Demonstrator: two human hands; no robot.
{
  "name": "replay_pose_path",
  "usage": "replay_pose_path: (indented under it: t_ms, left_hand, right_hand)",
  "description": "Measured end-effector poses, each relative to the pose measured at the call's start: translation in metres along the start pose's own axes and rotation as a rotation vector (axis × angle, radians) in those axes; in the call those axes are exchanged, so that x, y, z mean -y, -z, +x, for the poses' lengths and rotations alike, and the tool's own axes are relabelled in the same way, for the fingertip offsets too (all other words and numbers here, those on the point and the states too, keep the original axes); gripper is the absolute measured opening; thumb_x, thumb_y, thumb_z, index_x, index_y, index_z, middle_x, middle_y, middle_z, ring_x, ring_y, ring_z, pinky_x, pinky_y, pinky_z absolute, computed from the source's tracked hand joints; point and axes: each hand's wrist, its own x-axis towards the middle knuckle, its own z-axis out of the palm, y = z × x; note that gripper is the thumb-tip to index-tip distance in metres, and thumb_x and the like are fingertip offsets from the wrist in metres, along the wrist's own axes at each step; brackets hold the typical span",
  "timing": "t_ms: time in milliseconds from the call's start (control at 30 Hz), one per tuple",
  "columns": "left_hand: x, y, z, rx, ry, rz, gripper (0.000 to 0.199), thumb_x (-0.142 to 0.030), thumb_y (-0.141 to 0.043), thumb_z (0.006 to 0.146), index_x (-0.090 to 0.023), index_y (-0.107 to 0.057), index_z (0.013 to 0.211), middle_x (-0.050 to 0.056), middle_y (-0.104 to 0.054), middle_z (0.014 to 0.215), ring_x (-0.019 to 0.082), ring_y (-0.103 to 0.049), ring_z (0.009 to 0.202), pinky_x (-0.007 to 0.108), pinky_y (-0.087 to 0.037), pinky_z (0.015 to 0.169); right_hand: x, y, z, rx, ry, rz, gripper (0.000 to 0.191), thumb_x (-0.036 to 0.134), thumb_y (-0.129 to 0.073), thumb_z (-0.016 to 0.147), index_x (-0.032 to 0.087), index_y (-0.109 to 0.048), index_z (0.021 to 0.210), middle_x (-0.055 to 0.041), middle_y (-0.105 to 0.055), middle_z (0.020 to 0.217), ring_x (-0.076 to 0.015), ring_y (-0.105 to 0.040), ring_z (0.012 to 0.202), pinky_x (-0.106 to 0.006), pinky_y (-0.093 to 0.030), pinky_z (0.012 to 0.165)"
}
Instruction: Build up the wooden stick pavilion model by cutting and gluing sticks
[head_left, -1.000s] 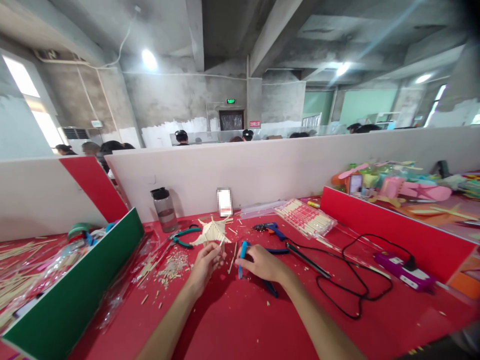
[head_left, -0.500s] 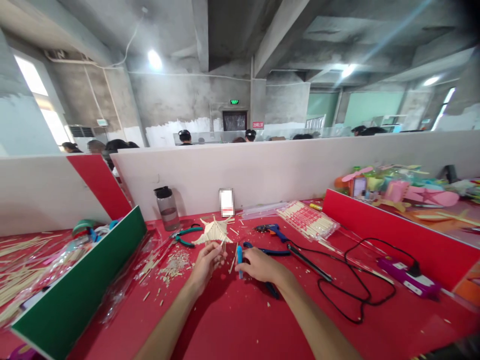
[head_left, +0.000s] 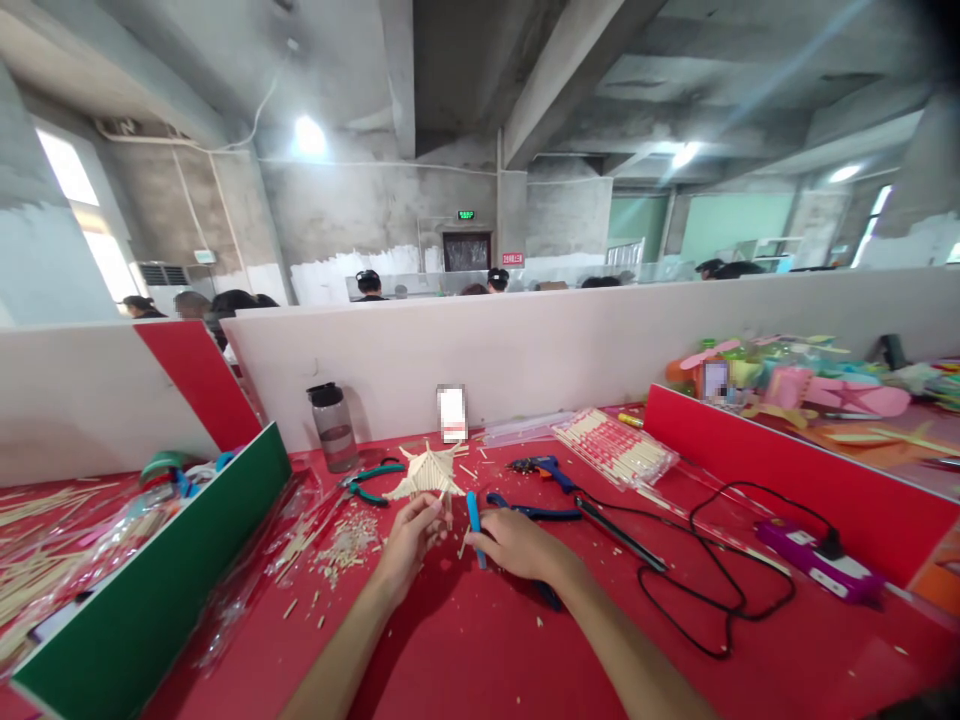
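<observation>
Near the middle of the red table [head_left: 480,660], my left hand [head_left: 414,532] is closed, fingertips pinched round a small light wooden stick [head_left: 448,508]. My right hand [head_left: 510,540] is closed on a blue tool [head_left: 475,522], which points away from me; what kind of tool it is cannot be made out. Just beyond my left hand stands a star-shaped roof-like model [head_left: 430,470] of pale sticks. A dark blue-handled tool [head_left: 544,510] lies partly behind my right hand.
Teal-handled pliers [head_left: 369,482] and stick scraps [head_left: 349,540] lie left. On the right are a glue gun [head_left: 547,468], bagged sticks [head_left: 615,447], a black cable and a purple power strip [head_left: 817,560]. A bottle [head_left: 332,428] and phone [head_left: 451,413] stand at the partition [head_left: 525,345].
The view has tilted up slightly. The blue tool in my right hand leans a little more to the left, and my left hand has turned slightly.
</observation>
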Motion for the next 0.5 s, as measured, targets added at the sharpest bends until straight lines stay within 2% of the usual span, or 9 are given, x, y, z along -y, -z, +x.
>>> replay_pose_path:
  t_ms: [133, 233, 367, 500]
  left_hand:
    - [0.0002, 0.0009, 0.0009, 0.002, -0.006, 0.001, 0.030, -0.037, -0.080, 0.074, -0.017, -0.058, 0.074, 0.002, -0.069, 0.071, 0.008, -0.058, 0.057, 0.017, -0.042, 0.055]
    - [0.0001, 0.0031, 0.0025, -0.002, -0.005, -0.007, 0.030, -0.037, -0.081, 0.073, -0.016, -0.059, 0.074, 0.002, -0.068, 0.070, 0.008, -0.057, 0.055, 0.017, -0.041, 0.054]
    - [0.0001, 0.0048, 0.0037, -0.019, -0.010, -0.022, 0.031, -0.036, -0.082, 0.071, -0.015, -0.060, 0.073, 0.002, -0.069, 0.070, 0.008, -0.057, 0.055, 0.017, -0.041, 0.053]
    - [-0.0010, 0.0033, 0.0024, -0.031, -0.012, -0.020, 0.030, -0.035, -0.083, 0.070, -0.015, -0.060, 0.073, 0.002, -0.068, 0.070, 0.008, -0.057, 0.055, 0.017, -0.042, 0.054]
  right_hand:
    - [0.0048, 0.0006, -0.0009, 0.009, 0.027, 0.029, 0.032, 0.043, -0.050, 0.098, 0.017, -0.068, 0.096, -0.0123, -0.074, 0.097, -0.0235, -0.068, 0.092, -0.027, -0.043, 0.078]
    - [0.0077, 0.0018, -0.0013, 0.023, 0.039, 0.098, 0.024, 0.039, -0.059, 0.092, 0.019, -0.064, 0.104, -0.0089, -0.074, 0.097, -0.0220, -0.067, 0.087, -0.026, -0.042, 0.073]
    - [0.0100, 0.0020, -0.0029, 0.127, 0.045, 0.157, 0.018, 0.036, -0.061, 0.090, 0.018, -0.060, 0.092, -0.0032, -0.069, 0.080, -0.0156, -0.059, 0.066, -0.023, -0.035, 0.058]
    - [0.0106, 0.0018, -0.0044, 0.151, 0.055, 0.181, 0.013, 0.028, -0.061, 0.088, 0.019, -0.055, 0.095, 0.0010, -0.063, 0.076, -0.0123, -0.053, 0.063, -0.022, -0.031, 0.057]
